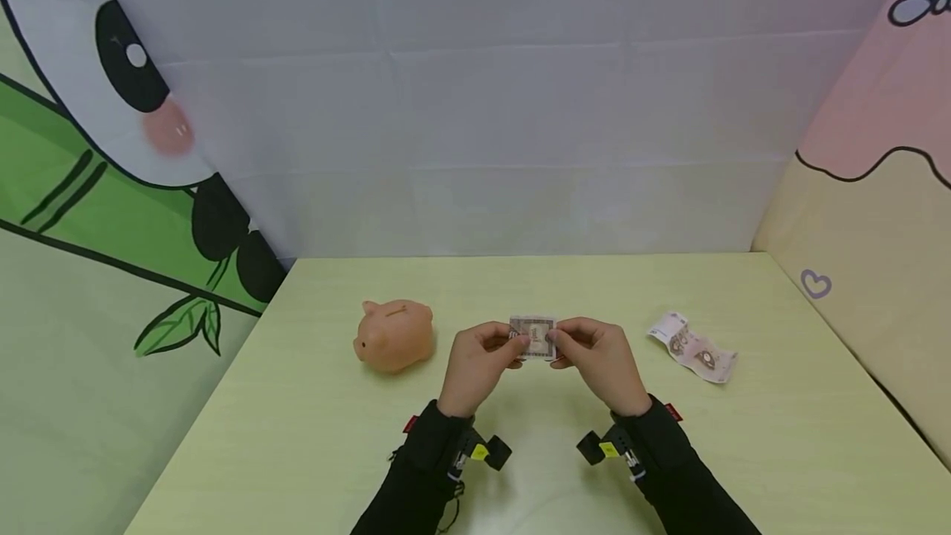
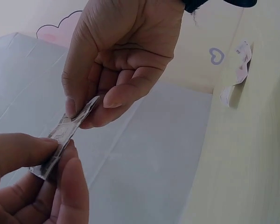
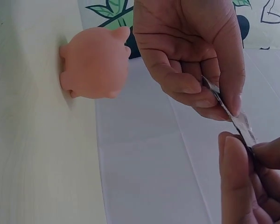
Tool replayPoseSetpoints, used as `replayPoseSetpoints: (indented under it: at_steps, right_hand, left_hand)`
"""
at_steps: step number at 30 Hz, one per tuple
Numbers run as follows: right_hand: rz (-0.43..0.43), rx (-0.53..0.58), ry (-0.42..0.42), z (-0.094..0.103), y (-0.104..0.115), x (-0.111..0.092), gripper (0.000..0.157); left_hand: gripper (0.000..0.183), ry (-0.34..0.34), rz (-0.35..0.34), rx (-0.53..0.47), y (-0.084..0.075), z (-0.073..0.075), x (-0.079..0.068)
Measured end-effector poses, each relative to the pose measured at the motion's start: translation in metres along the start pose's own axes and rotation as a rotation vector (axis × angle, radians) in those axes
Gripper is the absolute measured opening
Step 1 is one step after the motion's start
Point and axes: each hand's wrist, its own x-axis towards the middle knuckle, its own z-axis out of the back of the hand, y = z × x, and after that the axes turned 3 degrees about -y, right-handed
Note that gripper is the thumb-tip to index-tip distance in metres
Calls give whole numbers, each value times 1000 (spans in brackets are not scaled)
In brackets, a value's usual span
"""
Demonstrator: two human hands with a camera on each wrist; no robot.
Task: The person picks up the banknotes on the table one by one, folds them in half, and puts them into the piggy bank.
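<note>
Both hands hold a small folded banknote [image 1: 537, 327] up over the middle of the table. My left hand [image 1: 479, 363] pinches its left side between thumb and fingers. On the other side, my right hand [image 1: 605, 360] pinches the right edge the same way. In the left wrist view the folded banknote [image 2: 65, 133] appears nearly edge-on, with several layers together. To the left of the hands stands a pink piggy bank [image 1: 394, 338], its slot on top. Another banknote [image 1: 694, 347], creased and wavy, lies to the right of the right hand.
The pale yellow table [image 1: 297, 452] ends at a light grey cloth backdrop [image 1: 475, 213]. Printed cartoon panels stand along the left and right sides. Each dark sleeve carries a small wrist camera [image 1: 483, 451].
</note>
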Motion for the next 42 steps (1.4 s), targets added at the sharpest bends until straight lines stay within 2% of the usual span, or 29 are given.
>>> replayPoseSetpoints:
  at_steps: [11,19,32,42]
  right_hand:
    - [-4,49,-12,-1,0,-2,24]
    - [-7,55,-4,-1,1,-2,22]
    - [-13,48,-50,0,1,-1,21]
    - [-29,48,-59,0,2,0,19]
  left_hand:
    - [19,-55,-24,-25,-1,-1,-2]
    - [20,-65,-19,-22,-4,-2,-3]
    - [19,-61,-39,-28,-8,4,-4]
    - [18,-36,-51,-77,-14,8,-7]
